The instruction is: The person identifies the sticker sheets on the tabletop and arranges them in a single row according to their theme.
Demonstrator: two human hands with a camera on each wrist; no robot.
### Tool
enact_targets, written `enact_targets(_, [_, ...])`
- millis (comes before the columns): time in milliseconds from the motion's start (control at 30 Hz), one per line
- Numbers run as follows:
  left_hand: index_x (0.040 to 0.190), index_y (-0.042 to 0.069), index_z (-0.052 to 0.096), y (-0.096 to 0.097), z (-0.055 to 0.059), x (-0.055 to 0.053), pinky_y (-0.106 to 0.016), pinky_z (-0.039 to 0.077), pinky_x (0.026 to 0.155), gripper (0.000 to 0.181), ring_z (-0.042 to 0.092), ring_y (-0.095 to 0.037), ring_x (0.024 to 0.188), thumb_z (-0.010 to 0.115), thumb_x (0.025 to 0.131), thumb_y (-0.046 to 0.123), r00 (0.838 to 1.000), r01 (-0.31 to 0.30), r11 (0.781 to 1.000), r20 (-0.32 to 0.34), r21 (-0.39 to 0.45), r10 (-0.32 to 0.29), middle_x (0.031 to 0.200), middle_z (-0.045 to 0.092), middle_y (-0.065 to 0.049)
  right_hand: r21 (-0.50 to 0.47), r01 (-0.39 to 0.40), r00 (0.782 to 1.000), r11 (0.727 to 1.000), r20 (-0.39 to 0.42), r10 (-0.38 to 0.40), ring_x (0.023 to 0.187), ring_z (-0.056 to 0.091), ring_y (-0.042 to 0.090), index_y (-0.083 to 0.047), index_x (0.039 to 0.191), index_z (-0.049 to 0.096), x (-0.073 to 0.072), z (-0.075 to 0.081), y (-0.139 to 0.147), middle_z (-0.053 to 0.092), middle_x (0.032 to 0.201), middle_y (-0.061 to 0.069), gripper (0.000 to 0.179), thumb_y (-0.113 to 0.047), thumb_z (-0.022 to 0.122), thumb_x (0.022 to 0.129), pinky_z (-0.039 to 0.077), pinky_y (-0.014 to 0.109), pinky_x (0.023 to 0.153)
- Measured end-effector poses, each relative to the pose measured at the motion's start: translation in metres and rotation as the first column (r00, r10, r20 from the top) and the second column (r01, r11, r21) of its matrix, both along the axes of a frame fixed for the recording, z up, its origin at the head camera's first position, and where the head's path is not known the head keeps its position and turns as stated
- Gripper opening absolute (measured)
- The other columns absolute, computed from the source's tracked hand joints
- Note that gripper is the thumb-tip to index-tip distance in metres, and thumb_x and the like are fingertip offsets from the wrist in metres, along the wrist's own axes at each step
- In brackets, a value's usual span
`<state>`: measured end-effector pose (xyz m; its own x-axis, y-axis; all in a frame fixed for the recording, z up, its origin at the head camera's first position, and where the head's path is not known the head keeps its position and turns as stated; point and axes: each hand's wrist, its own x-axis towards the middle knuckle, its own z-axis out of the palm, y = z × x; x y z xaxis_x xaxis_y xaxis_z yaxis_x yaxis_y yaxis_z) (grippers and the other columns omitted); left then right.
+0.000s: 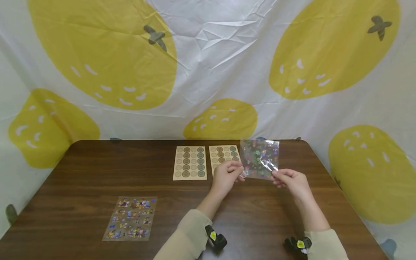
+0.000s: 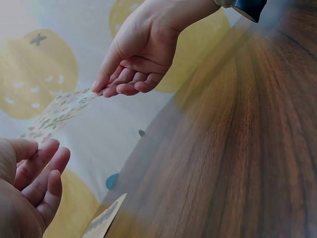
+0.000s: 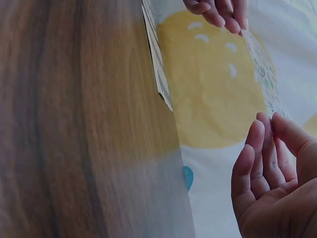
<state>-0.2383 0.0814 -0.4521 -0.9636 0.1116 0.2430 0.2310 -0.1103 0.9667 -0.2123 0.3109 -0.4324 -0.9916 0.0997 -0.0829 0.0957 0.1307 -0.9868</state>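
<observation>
Between both hands a clear sticker sheet (image 1: 260, 157) with small colourful prints is held up off the table, light glinting across it. My left hand (image 1: 227, 176) pinches its near left corner between thumb and fingers. At the near right corner, my right hand (image 1: 292, 182) pinches it the same way. In the left wrist view the sheet (image 2: 62, 114) stretches slantwise from one hand to the other. The right wrist view shows the sheet (image 3: 262, 74) nearly edge-on, its lower corner at the thumb and fingertips.
Two cream sheets of round stickers lie at the back: one whole sheet (image 1: 190, 163) and another sheet (image 1: 224, 153) partly behind my left hand. A second clear sticker sheet (image 1: 130, 219) with cartoon figures lies front left on the brown wooden table (image 1: 81, 180). Behind hangs a lemon-print curtain (image 1: 221, 72).
</observation>
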Motion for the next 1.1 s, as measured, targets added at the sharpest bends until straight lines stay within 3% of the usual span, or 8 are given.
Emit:
enact_targets(133, [0.102, -0.006, 0.067, -0.006, 0.004, 0.006, -0.046, 0.056, 0.058, 0.018, 0.067, -0.037, 0.064, 0.067, 0.088, 0.004, 1.0, -0.013, 1.0, -0.011, -0.004, 0.012, 0.082, 0.07, -0.02, 0.014, 0.002, 1.0, 1.0, -0.001, -0.002, 0.067, 0.066, 0.011, -0.012, 0.082, 0.072, 0.004, 0.004, -0.005, 0.071, 0.074, -0.001, 0.007, -0.017, 0.072, 0.087, 0.055, 0.027, 0.065])
enact_targets(367, [0.101, -0.006, 0.067, -0.015, 0.004, 0.011, -0.049, 0.055, 0.061, 0.019, 0.067, -0.022, 0.056, 0.07, 0.085, 0.005, 1.0, -0.006, 1.0, -0.007, -0.011, 0.006, 0.08, 0.07, -0.017, 0.052, 0.001, 1.0, 0.999, -0.011, -0.001, 0.067, 0.067, 0.014, -0.006, 0.085, 0.073, 0.009, 0.007, -0.013, 0.071, 0.074, -0.001, 0.012, -0.018, 0.073, 0.086, 0.056, 0.031, 0.067])
enact_targets(500, [0.1, -0.007, 0.067, -0.021, 0.008, 0.015, -0.05, 0.055, 0.062, 0.018, 0.066, -0.019, 0.056, 0.069, 0.086, 0.004, 1.0, 0.008, 1.0, -0.005, 0.001, -0.008, 0.079, 0.07, -0.017, 0.059, -0.008, 0.999, 0.998, -0.031, 0.009, 0.067, 0.067, 0.017, -0.007, 0.082, 0.073, 0.013, 0.009, -0.018, 0.07, 0.073, 0.0, 0.009, -0.015, 0.072, 0.087, 0.056, 0.032, 0.065])
enact_targets(700, [0.099, -0.009, 0.065, -0.034, 0.014, 0.021, -0.048, 0.055, 0.059, 0.016, 0.066, -0.032, 0.058, 0.068, 0.087, 0.001, 0.999, 0.025, 1.0, -0.023, 0.009, -0.025, 0.077, 0.069, -0.019, 0.065, -0.023, 0.998, 0.998, -0.062, 0.027, 0.065, 0.066, 0.016, -0.008, 0.08, 0.072, 0.019, 0.015, -0.029, 0.07, 0.072, 0.0, 0.008, -0.013, 0.071, 0.087, 0.056, 0.033, 0.064])
enact_targets(867, [0.099, -0.013, 0.062, -0.046, 0.015, 0.025, -0.039, 0.057, 0.059, 0.016, 0.064, -0.046, 0.063, 0.065, 0.087, -0.003, 0.999, 0.049, 0.999, 0.001, 0.002, -0.049, 0.078, 0.067, -0.025, 0.095, -0.035, 0.997, 0.995, -0.069, 0.041, 0.064, 0.066, 0.017, 0.002, 0.086, 0.071, 0.023, 0.018, -0.037, 0.07, 0.073, 0.002, 0.016, -0.014, 0.072, 0.087, 0.056, 0.032, 0.064])
enact_targets(1100, [0.095, -0.009, 0.064, -0.062, 0.019, 0.035, -0.043, 0.057, 0.062, 0.012, 0.066, -0.026, 0.058, 0.066, 0.086, -0.002, 0.998, 0.053, 0.998, 0.029, -0.021, -0.053, 0.076, 0.068, -0.021, 0.149, -0.052, 0.993, 0.988, -0.097, 0.066, 0.063, 0.065, 0.018, 0.009, 0.088, 0.069, 0.027, 0.016, -0.048, 0.069, 0.073, 0.008, 0.023, -0.014, 0.073, 0.086, 0.056, 0.033, 0.062])
